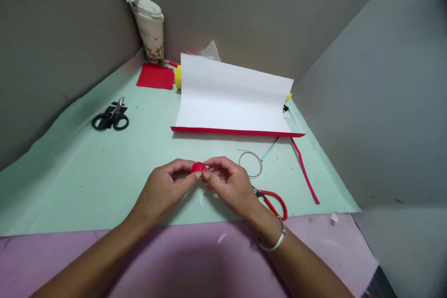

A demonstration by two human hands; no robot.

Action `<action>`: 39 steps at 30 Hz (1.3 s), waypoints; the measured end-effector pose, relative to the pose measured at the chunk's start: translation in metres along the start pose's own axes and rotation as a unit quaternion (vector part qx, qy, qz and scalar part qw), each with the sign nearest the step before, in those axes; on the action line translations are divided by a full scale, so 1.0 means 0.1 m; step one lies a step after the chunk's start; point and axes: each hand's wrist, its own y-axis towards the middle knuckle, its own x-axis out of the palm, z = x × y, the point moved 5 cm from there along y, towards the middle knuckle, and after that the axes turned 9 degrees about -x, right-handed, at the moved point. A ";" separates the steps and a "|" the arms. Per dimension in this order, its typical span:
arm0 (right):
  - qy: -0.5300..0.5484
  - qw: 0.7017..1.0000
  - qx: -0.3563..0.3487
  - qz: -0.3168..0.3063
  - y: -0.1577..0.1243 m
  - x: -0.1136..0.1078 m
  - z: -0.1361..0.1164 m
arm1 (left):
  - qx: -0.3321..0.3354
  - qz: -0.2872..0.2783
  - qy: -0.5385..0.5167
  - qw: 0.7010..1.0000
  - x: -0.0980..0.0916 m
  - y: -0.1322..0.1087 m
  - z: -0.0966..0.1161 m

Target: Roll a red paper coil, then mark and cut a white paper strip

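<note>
A small rolled piece of red textured paper (198, 167) is pinched between the fingertips of both hands, just above the pale green sheet (87, 172). My left hand (167, 184) grips it from the left with thumb and fingers closed. From the right, my right hand (230, 184) closes on the same roll; a silver bangle (274, 242) circles its wrist. Red-handled scissors (274, 201) lie just behind my right wrist, partly hidden by it.
A large white sheet with a red edge (233, 98) lies curled further back. Black scissors (111, 118) lie at the left, a red paper square (155, 76) and a paper cup (150, 28) in the corner. A tape ring (250, 164), a pen (270, 149) and a red strip (304, 170) are right.
</note>
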 end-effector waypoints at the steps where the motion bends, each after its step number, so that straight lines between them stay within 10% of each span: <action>1: 0.004 1.000 0.006 0.000 0.00 0.00 0.00 | 0.001 0.004 0.002 1.000 0.00 0.00 0.00; 22: -0.039 0.998 0.021 0.042 -0.05 0.04 -0.11 | 0.080 0.058 0.038 0.994 0.05 -0.01 0.01; 39: -0.243 0.922 -0.302 0.001 -0.16 0.06 -0.35 | -0.030 -0.032 -0.050 0.998 0.02 -0.02 0.02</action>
